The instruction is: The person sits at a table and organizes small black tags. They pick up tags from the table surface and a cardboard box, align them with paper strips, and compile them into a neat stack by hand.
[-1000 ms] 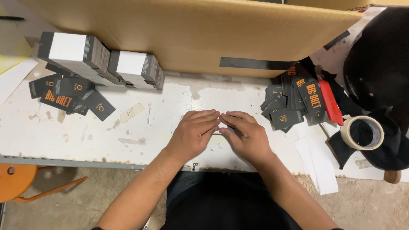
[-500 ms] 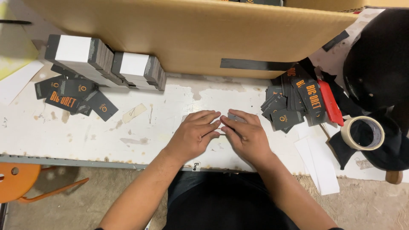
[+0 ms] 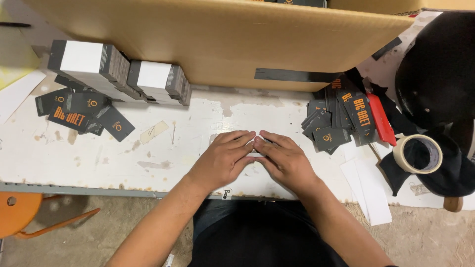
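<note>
Both hands flat on worn white counter [image 3: 123, 163], fingertips meeting at centre. Left hand [image 3: 222, 160] and right hand [image 3: 287, 163] press down over a small thin pale piece [image 3: 256, 155], mostly hidden under the fingers; kind unclear. Grip: fingers stretched out and pressing, not curled around anything; cannot tell if any fingertip pinches the piece.

Risk: piece could skew or crease if one hand pushes harder. Heap of dark grey printed cards [image 3: 336, 121] lies near right hand, could get nudged.

Banded card stacks [image 3: 118, 74] and tape roll [image 3: 418, 153] well apart.
</note>
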